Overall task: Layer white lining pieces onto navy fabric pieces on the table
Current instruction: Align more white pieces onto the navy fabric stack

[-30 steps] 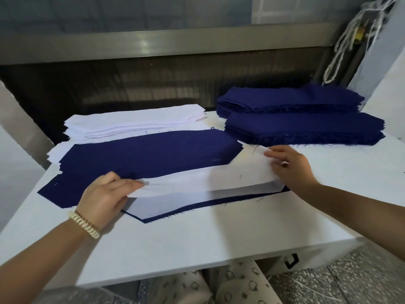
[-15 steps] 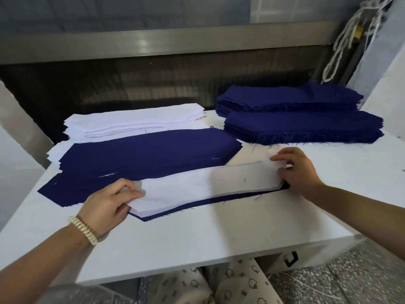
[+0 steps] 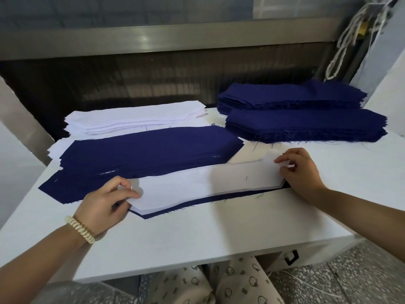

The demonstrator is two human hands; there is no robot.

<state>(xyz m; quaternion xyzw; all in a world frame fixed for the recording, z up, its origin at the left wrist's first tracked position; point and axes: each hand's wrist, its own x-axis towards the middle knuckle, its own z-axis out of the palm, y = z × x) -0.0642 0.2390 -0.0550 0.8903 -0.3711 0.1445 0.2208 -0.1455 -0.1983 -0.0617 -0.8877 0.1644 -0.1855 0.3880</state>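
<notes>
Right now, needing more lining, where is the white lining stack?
Head view: the white lining stack sits far left on the table, behind the spread navy pieces, left of the navy stacks.

One wide-angle camera on the person's head looks forward and down from the near edge of the flat white table (image 3: 197, 238). It is close enough that both forearms enter at the bottom corners and the left hand (image 3: 103, 207) and right hand (image 3: 300, 172) sit in the lower middle, with the long white lining piece (image 3: 208, 183) between them at centre. It faces the far side, where two stacks of navy cut fabric (image 3: 306, 128) and a grey metal rail (image 3: 175, 40) fill the upper frame; cream patterned trouser knees (image 3: 230, 281) show below the table's front edge.
</notes>
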